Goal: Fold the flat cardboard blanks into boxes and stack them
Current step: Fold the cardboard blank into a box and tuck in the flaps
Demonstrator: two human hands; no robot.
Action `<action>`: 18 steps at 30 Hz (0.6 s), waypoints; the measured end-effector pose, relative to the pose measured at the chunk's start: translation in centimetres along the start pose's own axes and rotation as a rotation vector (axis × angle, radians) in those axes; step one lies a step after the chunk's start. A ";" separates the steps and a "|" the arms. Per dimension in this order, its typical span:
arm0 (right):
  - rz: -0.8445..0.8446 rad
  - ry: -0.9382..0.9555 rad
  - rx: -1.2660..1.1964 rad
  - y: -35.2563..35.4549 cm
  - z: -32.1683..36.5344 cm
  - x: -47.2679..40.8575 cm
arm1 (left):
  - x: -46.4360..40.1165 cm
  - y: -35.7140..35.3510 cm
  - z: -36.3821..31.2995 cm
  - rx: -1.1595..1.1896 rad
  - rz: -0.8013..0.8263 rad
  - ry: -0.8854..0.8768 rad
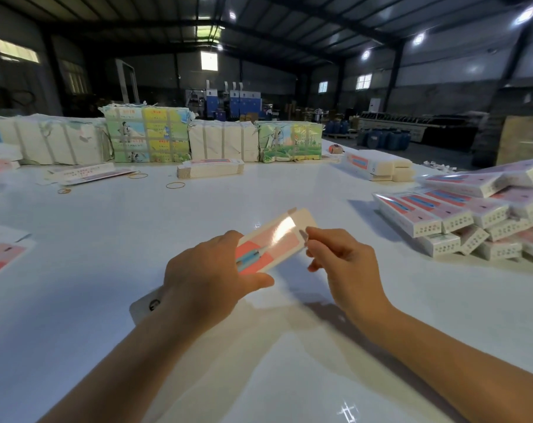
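Observation:
I hold a small pink, red and white carton (277,242) above the white table (106,270), its far end flap standing open. My left hand (210,279) grips its near end, fingers on top and thumb along the lower edge. My right hand (344,264) pinches a small side flap at the carton's right end. A heap of folded boxes (472,218) lies at the right. A low stack of flat blanks (210,169) sits at mid table, farther back.
Strapped bundles of printed card (146,134) line the table's far edge. Rubber bands (175,185) lie loose behind. Flat blanks lie at the left edge (2,257) and far left (88,174). Another white blank (146,303) peeks from under my left wrist. More folded boxes (378,167) sit far right.

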State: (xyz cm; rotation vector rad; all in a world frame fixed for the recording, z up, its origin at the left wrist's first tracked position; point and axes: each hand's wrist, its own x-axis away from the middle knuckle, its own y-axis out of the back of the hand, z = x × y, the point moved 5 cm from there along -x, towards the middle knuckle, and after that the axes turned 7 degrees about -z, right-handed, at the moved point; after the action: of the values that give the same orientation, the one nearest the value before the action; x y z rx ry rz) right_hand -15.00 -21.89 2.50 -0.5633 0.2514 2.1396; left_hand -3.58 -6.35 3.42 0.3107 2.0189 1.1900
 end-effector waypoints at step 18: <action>0.098 0.038 0.100 -0.6 0.1 0.0 | 1.0 -0.7 -1.5 -0.079 -0.012 -0.037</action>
State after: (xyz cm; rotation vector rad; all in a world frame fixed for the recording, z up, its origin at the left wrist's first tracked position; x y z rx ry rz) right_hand -14.57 -21.51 2.58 -0.5437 0.4127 2.1981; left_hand -5.24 -7.13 2.76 0.2789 1.9340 1.2443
